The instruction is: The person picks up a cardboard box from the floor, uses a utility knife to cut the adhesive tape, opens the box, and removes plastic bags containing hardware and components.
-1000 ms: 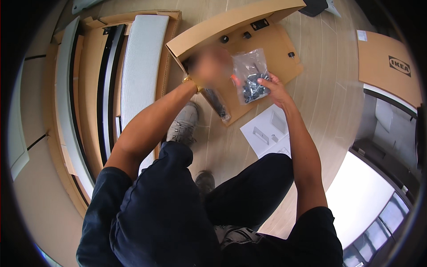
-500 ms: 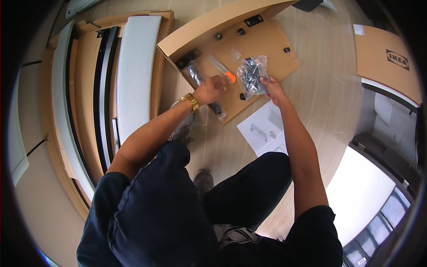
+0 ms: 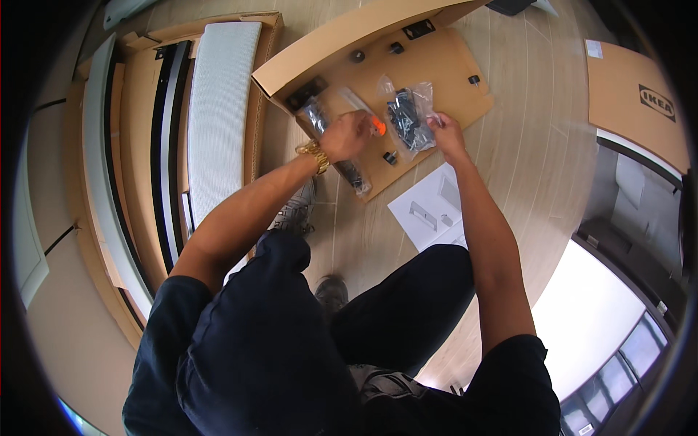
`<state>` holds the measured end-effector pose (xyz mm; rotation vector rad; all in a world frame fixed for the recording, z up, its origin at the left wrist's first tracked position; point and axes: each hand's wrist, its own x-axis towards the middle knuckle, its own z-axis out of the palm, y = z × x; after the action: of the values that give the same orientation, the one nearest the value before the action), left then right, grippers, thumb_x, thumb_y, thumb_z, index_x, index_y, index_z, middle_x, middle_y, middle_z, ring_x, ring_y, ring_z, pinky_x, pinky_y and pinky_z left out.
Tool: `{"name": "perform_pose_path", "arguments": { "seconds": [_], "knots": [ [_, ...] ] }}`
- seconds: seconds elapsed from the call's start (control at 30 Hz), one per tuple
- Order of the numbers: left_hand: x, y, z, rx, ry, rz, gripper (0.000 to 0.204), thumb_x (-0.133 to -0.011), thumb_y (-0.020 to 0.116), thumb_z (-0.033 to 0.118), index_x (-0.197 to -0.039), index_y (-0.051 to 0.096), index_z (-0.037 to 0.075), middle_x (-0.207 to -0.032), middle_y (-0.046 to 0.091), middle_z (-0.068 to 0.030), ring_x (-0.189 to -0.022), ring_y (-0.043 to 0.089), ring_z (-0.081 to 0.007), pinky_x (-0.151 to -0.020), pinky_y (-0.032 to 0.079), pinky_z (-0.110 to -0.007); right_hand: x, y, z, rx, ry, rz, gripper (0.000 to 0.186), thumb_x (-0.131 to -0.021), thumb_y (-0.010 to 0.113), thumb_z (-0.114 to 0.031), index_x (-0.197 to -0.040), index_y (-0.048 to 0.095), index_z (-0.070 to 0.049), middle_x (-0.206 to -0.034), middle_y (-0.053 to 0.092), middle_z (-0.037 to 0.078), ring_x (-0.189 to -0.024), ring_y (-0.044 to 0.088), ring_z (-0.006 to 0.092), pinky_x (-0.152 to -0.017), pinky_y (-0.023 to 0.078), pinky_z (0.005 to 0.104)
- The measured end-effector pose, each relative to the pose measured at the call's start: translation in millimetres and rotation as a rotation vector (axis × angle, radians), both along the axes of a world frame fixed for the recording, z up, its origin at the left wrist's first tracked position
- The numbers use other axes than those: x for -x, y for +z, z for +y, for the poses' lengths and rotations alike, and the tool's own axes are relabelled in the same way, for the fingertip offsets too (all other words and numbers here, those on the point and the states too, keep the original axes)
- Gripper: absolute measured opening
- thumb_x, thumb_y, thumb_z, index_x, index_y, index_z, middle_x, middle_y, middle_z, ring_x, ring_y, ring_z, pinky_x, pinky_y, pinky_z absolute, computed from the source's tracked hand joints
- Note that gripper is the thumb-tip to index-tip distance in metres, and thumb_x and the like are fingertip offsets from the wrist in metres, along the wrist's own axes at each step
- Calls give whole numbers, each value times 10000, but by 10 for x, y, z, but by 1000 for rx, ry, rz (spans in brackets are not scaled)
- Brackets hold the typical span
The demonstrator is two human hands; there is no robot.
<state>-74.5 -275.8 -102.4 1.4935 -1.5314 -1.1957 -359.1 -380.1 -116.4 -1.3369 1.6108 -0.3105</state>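
A clear plastic bag of dark hardware (image 3: pixel 407 120) is pinched at its right edge by my right hand (image 3: pixel 447 138), just above the cardboard. My left hand (image 3: pixel 347 138) has its fingers bent beside a cutter knife (image 3: pixel 378 126) with an orange end. Those fingers overlap the knife's edge, and whether they grip it cannot be made out. Beneath my left hand lies a long clear bag with dark parts (image 3: pixel 354 176), partly hidden by the wrist. Several small black fittings, one of them a black piece (image 3: pixel 390 158), rest on the cardboard sheet (image 3: pixel 443 69).
An upright cardboard flap (image 3: pixel 313 58) borders the sheet at the back. At left, a long open carton holds a pale panel (image 3: pixel 224 109) and dark rails (image 3: pixel 166 145). A printed leaflet (image 3: pixel 429 211) lies near my right knee. Flat cardboard (image 3: pixel 625 102) and a white panel (image 3: pixel 589 320) are at right.
My left hand has moved slightly up and right, closer to the knife. The bag in my right hand has turned and shifted slightly, and a black fitting below it shows more fully.
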Motion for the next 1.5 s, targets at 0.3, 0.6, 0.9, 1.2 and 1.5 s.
{"name": "perform_pose_path", "arguments": {
  "seconds": [0.3, 0.6, 0.9, 1.2, 1.5],
  "knots": [
    [59, -307, -707, 397, -161, -572, 209, -918, 544, 241, -992, 578, 49, -765, 633, -225, -698, 627, -430, -637, 518, -534, -191, -143, 30, 259, 214, 353, 463, -851, 740, -223, -1277, 608, -97, -1226, 622, 220, -1138, 605, 389, -978, 484, 436],
    [287, -415, -1107, 125, -45, -215, 213, -834, 714, 307, -984, 772, 167, -1002, 744, -117, -857, 725, -305, -785, 576, -427, -237, -21, 78, 179, 238, 288, 506, -866, 723, -193, -1337, 558, -106, -1214, 607, 213, -1157, 583, 391, -991, 473, 437],
    [399, -358, -1168, -254, -65, 25, 207, -787, 761, 159, -954, 769, 37, -898, 764, -118, -768, 736, -160, -744, 585, -293, -212, -2, 67, 116, 223, 232, 533, -867, 706, -144, -1371, 535, -119, -1279, 559, 224, -1201, 554, 383, -1022, 454, 429],
    [435, -247, -1063, -198, -45, 2, 326, -813, 781, 370, -909, 779, 59, -813, 748, -119, -719, 718, -251, -734, 559, -370, -238, 9, 74, 119, 213, 187, 571, -848, 724, -174, -1387, 536, -146, -1276, 536, 235, -1197, 545, 395, -1025, 451, 434],
    [571, -340, -1122, -100, -78, -369, 365, -795, 718, 430, -934, 775, 98, -945, 731, -152, -935, 701, -300, -839, 545, -377, -344, 49, 106, 166, 246, 240, 572, -852, 721, -187, -1393, 535, -169, -1256, 534, 226, -1198, 522, 405, -1042, 427, 454]
  ]
}}
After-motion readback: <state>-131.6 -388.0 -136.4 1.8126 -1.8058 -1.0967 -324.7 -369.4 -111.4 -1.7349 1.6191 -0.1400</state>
